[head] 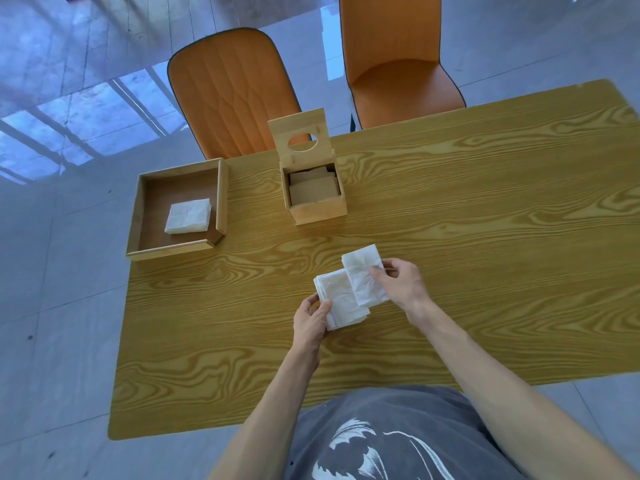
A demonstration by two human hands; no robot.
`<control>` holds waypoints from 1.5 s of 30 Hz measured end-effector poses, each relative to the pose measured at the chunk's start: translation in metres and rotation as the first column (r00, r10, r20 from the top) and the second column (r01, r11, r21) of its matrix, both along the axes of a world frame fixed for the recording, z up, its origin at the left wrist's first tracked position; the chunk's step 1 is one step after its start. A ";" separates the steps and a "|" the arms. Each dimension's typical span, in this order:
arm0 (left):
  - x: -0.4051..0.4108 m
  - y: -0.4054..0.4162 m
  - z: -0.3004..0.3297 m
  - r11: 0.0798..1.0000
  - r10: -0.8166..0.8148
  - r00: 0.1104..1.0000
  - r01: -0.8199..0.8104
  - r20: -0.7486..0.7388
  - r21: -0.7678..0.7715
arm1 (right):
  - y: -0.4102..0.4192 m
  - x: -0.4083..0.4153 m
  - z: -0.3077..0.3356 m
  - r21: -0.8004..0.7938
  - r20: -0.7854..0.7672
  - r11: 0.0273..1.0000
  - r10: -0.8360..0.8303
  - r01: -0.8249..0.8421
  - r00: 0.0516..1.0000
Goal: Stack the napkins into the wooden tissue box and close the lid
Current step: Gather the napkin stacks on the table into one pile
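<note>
Napkins [313, 187] in open box [318, 211] (tray [221, 195] too)

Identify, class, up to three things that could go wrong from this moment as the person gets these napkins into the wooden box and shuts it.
1. The right hand has one napkin lying skewed over the stack held by the left hand; loose sheets might slip or fan out when carried.
2. The tissue box looks already partly filled, so more napkins could keep the upright lid from closing flat.
3. The pile in the tray could be forgotten.
</note>
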State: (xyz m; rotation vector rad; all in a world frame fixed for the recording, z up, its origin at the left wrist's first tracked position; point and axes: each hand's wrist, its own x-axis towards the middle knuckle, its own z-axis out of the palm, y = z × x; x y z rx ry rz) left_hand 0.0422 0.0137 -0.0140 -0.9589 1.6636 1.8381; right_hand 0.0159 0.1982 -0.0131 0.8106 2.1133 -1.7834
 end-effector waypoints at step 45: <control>-0.040 -0.035 0.027 0.978 -0.205 0.952 0.192 -0.226 -0.077 | -0.021 -0.009 0.024 0.495 -0.183 0.760 0.566 -0.422 0.804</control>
